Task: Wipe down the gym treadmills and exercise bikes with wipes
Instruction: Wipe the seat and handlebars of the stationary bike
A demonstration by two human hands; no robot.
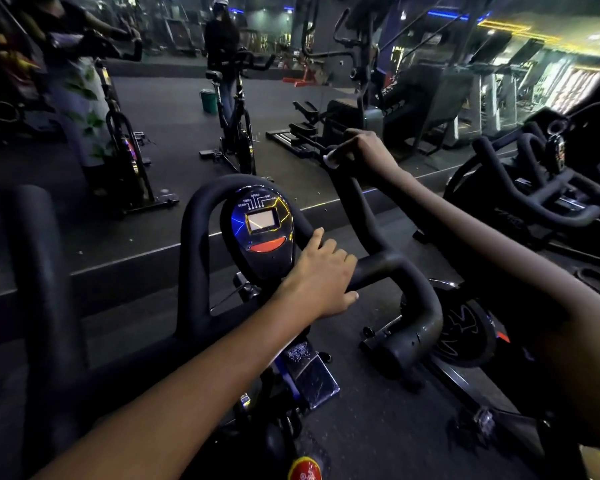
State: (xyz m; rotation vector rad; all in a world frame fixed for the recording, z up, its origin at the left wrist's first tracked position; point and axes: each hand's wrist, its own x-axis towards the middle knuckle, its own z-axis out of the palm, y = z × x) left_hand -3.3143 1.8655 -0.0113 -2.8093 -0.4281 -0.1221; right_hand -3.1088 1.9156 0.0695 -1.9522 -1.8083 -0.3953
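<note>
The left hand (321, 271) curls its fingers (336, 252) over the bike's handlebar (400, 271) just right of the console (262, 233), probably to steady the bike. Beyond those fingers, the right hand (361, 150) wraps the bar's far tip, a white wipe (330, 160) pinched against it, placed for rubbing the grip.

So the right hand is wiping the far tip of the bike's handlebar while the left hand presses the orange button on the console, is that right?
Not quite. The head view shows the left hand gripping the handlebar just right of the console, not touching its orange button. The rest holds: the right hand is at the handlebar's far tip with a white wipe.
</note>
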